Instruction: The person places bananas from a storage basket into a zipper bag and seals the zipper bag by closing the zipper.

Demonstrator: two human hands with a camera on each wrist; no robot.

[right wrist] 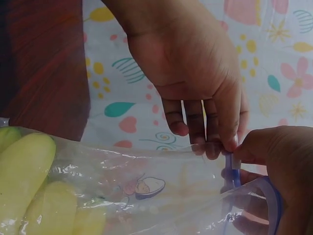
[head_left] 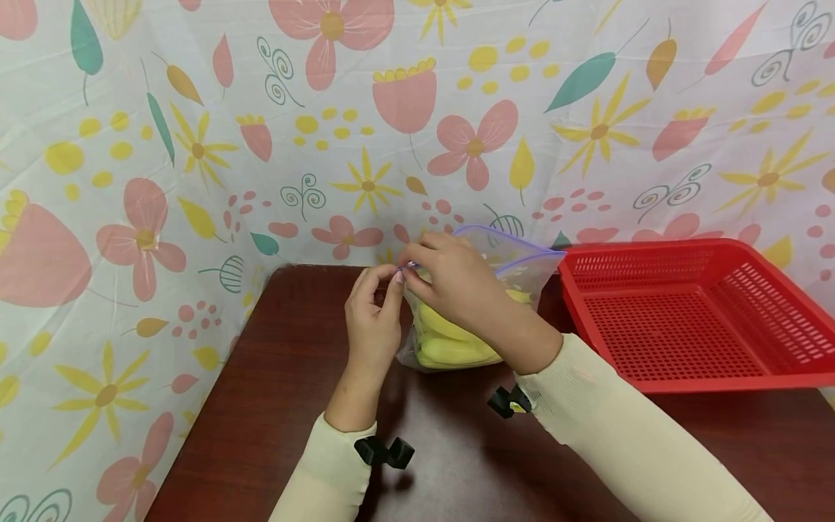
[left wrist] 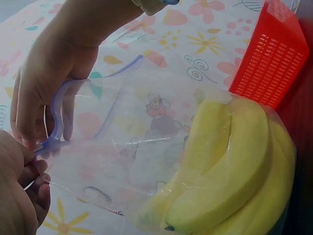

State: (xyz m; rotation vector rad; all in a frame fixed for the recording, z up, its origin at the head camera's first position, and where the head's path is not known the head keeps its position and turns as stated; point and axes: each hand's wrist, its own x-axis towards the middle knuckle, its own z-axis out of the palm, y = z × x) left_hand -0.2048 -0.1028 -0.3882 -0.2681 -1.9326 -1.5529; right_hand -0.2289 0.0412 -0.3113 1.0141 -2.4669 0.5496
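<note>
A clear zip bag (head_left: 538, 281) with a purple-blue seal strip stands on the table, its mouth gaping on the right side. Yellow bananas (left wrist: 234, 166) lie in its lower part. My left hand (head_left: 375, 312) pinches the left corner of the seal between thumb and fingertips. Right beside it, my right hand (head_left: 457, 279) pinches the same strip, its thumb close to the left thumb. In the right wrist view the slider end (right wrist: 234, 161) shows between the two hands. From the head view, the right hand and forearm cover part of the bag.
A red plastic basket (head_left: 665, 326) with a mesh bottom stands on the right, close to the bag. The dark brown table (head_left: 293, 362) meets a flower-printed cloth (head_left: 261, 181) at its back and left edges. Both wrists carry small black mounts (head_left: 385, 451).
</note>
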